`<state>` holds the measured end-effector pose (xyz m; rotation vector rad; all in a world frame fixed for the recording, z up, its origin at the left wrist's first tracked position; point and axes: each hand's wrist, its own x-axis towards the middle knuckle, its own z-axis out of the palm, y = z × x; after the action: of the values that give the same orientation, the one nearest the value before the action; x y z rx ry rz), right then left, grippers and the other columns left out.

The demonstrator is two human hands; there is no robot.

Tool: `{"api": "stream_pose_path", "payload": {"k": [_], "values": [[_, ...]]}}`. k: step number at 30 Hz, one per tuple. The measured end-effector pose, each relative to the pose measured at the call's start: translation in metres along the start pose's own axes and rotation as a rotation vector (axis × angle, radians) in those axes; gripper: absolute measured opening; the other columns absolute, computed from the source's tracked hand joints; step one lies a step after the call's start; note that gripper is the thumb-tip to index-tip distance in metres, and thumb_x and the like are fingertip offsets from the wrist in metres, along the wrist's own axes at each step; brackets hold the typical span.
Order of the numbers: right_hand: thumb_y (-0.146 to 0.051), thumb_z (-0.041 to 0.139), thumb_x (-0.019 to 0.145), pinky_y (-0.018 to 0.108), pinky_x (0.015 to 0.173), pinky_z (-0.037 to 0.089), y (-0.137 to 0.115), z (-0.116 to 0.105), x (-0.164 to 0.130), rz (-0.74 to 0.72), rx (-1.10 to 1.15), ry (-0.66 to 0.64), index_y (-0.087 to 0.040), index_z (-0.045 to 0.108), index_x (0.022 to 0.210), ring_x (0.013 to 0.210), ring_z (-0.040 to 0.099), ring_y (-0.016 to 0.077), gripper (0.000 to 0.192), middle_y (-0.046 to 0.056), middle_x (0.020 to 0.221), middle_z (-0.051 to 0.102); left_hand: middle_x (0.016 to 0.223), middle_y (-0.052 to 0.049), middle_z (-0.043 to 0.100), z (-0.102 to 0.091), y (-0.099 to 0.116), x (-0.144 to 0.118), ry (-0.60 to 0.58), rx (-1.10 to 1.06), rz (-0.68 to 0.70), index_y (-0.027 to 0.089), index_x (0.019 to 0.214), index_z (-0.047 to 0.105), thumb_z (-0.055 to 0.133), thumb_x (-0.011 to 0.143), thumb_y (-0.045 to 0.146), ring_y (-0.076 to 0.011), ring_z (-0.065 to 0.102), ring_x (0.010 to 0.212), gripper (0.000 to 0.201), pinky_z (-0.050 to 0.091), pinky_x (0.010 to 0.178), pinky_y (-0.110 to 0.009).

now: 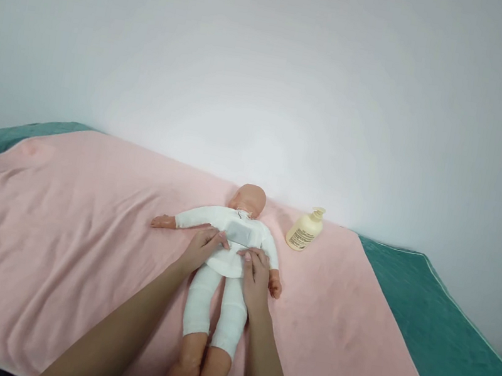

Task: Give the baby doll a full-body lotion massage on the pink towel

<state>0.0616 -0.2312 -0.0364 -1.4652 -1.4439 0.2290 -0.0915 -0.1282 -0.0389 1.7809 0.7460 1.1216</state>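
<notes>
Both flat, unclenched: left hand [204,248] and right hand [256,276] on doll [226,254], pink towel [57,233] beneath.

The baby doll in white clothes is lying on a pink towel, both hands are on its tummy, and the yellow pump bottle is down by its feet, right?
Not quite. In the head view the pale yellow pump bottle lies up beside the doll's head, not by its feet. The rest holds: the plastic baby doll in white clothes lies on the pink towel, with the left hand and right hand on its middle.

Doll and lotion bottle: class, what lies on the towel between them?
Head view: only bare pink towel lies between the doll and the lotion bottle.
</notes>
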Motion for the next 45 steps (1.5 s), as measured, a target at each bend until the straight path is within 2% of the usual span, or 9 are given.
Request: {"api": "stream_pose_path", "payload": {"k": [4, 13, 18, 21, 25, 32, 35, 40, 45], "values": [[-0.037, 0.039, 0.098, 0.039, 0.099, 0.038, 0.001, 0.000, -0.001, -0.023, -0.001, 0.031, -0.025, 0.067, 0.104, 0.110, 0.051, 0.0215, 0.031, 0.005, 0.113, 0.059, 0.080, -0.006, 0.073, 0.001, 0.000, 0.001, 0.119, -0.118, -0.061, 0.018, 0.067, 0.071, 0.039, 0.093, 0.047, -0.0211, 0.064, 0.084, 0.051, 0.045, 0.089, -0.036], [-0.035, 0.037, 0.098, 0.039, 0.090, 0.038, 0.000, 0.004, 0.005, 0.002, -0.156, -0.006, -0.023, 0.069, 0.095, 0.097, 0.052, 0.0227, 0.035, 0.006, 0.101, 0.063, 0.078, -0.005, 0.073, 0.001, 0.000, 0.004, 0.032, 0.057, -0.059, 0.019, 0.068, 0.073, 0.041, 0.092, 0.047, -0.0206, 0.062, 0.080, 0.048, 0.045, 0.084, -0.035], [-0.037, 0.034, 0.098, 0.036, 0.081, 0.040, -0.010, 0.003, 0.033, 0.013, -0.159, 0.059, -0.021, 0.062, 0.076, 0.087, 0.052, 0.0226, 0.039, 0.006, 0.083, 0.062, 0.073, -0.007, 0.072, -0.005, 0.012, 0.024, 0.143, -0.119, -0.126, 0.016, 0.065, 0.070, 0.036, 0.093, 0.052, -0.0202, 0.064, 0.075, 0.057, 0.048, 0.078, -0.033], [-0.036, 0.032, 0.098, 0.036, 0.082, 0.040, -0.007, 0.005, 0.060, 0.010, -0.161, 0.129, -0.021, 0.062, 0.080, 0.088, 0.053, 0.0227, 0.038, 0.007, 0.086, 0.063, 0.079, -0.008, 0.073, -0.005, 0.016, 0.040, 0.178, -0.072, -0.092, 0.016, 0.070, 0.070, 0.035, 0.093, 0.055, -0.0211, 0.065, 0.081, 0.057, 0.048, 0.082, -0.034], [-0.034, 0.033, 0.097, 0.035, 0.081, 0.041, 0.005, 0.014, 0.083, -0.028, -0.216, 0.106, -0.019, 0.064, 0.086, 0.089, 0.054, 0.0228, 0.037, 0.010, 0.090, 0.065, 0.087, -0.008, 0.073, 0.001, 0.013, 0.055, 0.135, 0.044, -0.008, 0.016, 0.080, 0.068, 0.031, 0.095, 0.054, -0.0224, 0.065, 0.090, 0.056, 0.046, 0.088, -0.036], [-0.023, 0.041, 0.092, 0.034, 0.074, 0.039, 0.026, 0.027, 0.081, -0.029, -0.284, 0.053, -0.020, 0.059, 0.065, 0.076, 0.053, 0.0216, 0.032, 0.008, 0.076, 0.064, 0.087, -0.008, 0.071, 0.010, -0.002, 0.056, -0.019, 0.283, 0.110, 0.019, 0.082, 0.065, 0.027, 0.098, 0.044, -0.0241, 0.062, 0.091, 0.048, 0.043, 0.088, -0.038], [-0.022, 0.042, 0.092, 0.034, 0.077, 0.039, 0.026, 0.027, 0.079, -0.025, -0.282, 0.047, -0.020, 0.061, 0.070, 0.080, 0.055, 0.0220, 0.029, 0.008, 0.080, 0.064, 0.088, -0.007, 0.070, 0.010, -0.002, 0.053, -0.008, 0.297, 0.121, 0.020, 0.083, 0.064, 0.027, 0.099, 0.042, -0.0237, 0.061, 0.090, 0.046, 0.043, 0.087, -0.038], [-0.024, 0.044, 0.092, 0.036, 0.087, 0.040, 0.019, 0.022, 0.074, -0.071, -0.187, 0.074, -0.020, 0.064, 0.089, 0.095, 0.055, 0.0226, 0.021, 0.007, 0.098, 0.066, 0.093, -0.008, 0.069, 0.010, -0.004, 0.053, 0.055, 0.349, 0.194, 0.019, 0.089, 0.063, 0.029, 0.099, 0.038, -0.0236, 0.059, 0.094, 0.040, 0.043, 0.090, -0.038], [-0.027, 0.042, 0.092, 0.039, 0.091, 0.039, 0.020, 0.022, 0.074, -0.048, -0.187, 0.010, -0.020, 0.066, 0.095, 0.099, 0.055, 0.0234, 0.025, 0.008, 0.103, 0.066, 0.096, -0.010, 0.069, 0.010, -0.012, 0.056, -0.002, 0.436, 0.185, 0.018, 0.094, 0.064, 0.031, 0.098, 0.037, -0.0254, 0.058, 0.099, 0.038, 0.042, 0.092, -0.041]]}}
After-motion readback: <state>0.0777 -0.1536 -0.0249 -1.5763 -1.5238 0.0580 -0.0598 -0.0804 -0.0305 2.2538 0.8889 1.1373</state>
